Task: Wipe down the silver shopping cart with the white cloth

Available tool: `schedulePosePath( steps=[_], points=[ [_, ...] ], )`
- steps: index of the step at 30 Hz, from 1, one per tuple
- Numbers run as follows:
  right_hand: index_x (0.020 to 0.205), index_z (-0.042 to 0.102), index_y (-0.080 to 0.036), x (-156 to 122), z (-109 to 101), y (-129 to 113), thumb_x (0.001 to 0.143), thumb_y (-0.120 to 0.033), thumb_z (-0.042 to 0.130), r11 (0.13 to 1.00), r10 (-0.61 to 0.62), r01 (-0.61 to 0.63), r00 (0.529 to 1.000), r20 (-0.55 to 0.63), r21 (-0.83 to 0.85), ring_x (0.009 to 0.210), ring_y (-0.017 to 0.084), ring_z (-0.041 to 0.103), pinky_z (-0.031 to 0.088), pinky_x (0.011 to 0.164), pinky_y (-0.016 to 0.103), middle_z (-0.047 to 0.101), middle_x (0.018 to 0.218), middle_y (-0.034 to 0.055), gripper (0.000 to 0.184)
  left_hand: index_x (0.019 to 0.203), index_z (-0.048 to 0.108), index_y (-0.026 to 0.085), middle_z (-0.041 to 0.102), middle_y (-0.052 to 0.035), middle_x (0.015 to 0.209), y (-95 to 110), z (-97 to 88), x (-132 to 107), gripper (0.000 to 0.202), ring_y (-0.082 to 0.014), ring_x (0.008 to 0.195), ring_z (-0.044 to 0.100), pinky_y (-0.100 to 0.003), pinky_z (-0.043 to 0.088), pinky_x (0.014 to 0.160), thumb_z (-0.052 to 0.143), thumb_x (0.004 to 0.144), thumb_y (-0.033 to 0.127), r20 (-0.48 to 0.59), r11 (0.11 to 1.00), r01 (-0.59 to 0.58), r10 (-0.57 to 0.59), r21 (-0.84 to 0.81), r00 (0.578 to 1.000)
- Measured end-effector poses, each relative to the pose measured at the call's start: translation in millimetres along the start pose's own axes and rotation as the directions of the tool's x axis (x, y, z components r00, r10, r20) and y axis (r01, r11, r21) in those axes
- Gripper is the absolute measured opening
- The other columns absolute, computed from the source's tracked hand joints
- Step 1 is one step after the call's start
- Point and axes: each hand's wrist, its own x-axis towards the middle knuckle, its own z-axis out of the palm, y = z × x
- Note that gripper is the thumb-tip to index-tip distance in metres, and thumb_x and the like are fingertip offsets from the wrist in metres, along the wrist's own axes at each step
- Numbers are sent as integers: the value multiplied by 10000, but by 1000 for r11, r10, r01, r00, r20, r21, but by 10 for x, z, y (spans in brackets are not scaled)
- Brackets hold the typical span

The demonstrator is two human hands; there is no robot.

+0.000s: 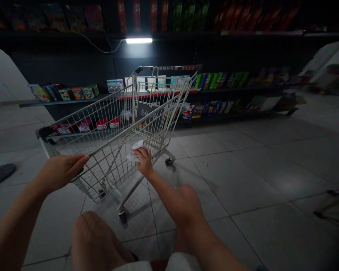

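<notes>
A white wire shopping cart (107, 113) stands on the tiled floor in front of me, its handle at the far end. My left hand (59, 171) lies on the cart's near top rim, fingers curled over the wire. My right hand (143, 160) presses a white crumpled cloth (135, 149) against the cart's side mesh, low on the right. My bare knees show at the bottom of the view.
Dark shelves (214, 92) with colourful packets run along the back wall under a lit tube lamp (139, 40). A dark round object (0, 174) lies on the floor at the left. A thin metal frame (332, 205) stands at the right edge.
</notes>
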Motion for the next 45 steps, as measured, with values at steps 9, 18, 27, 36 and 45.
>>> schedulePosePath(
  steps=[9,18,27,36,45],
  points=[
    [1353,560,-295,640,-124,-694,853,-95,459,993,-115,117,987,-113,14,1432,246,338,355,1189,506,509,1439,3,548,851,591,204,637,-53,713,58,-67,-52,500,-196,695,590,-266,336,642,212,944,515,49,1000,-21,21,-13,999],
    [1269,654,-257,32,17,-941,809,-111,533,994,-84,83,996,14,77,1245,244,522,470,1094,441,637,1270,53,498,809,634,209,670,-76,715,-8,-6,-34,594,-227,670,612,-290,348,609,169,934,557,-21,998,-18,17,-66,1000],
    [1012,749,-292,-784,822,-1113,892,-231,626,919,-388,394,892,230,23,1321,225,531,447,1082,421,718,1173,38,182,803,656,203,738,-91,829,-14,19,-71,658,-242,805,672,-291,390,663,121,948,558,-31,999,-10,9,-47,999],
    [1175,653,-356,-950,822,-681,948,-243,575,691,-707,711,627,328,128,1188,101,616,478,940,270,703,1244,-87,266,868,673,194,753,-94,931,-27,-5,-37,653,-261,906,677,-295,406,703,137,925,563,-28,996,48,-50,-69,998],
    [1403,493,-333,-328,734,-1381,1007,-298,473,616,-777,781,578,251,107,1304,148,515,466,1021,344,593,1410,-63,398,736,681,172,733,-112,812,-39,-8,-48,765,-233,773,662,-292,427,653,64,904,590,-52,990,12,-20,-143,998]
  ],
)
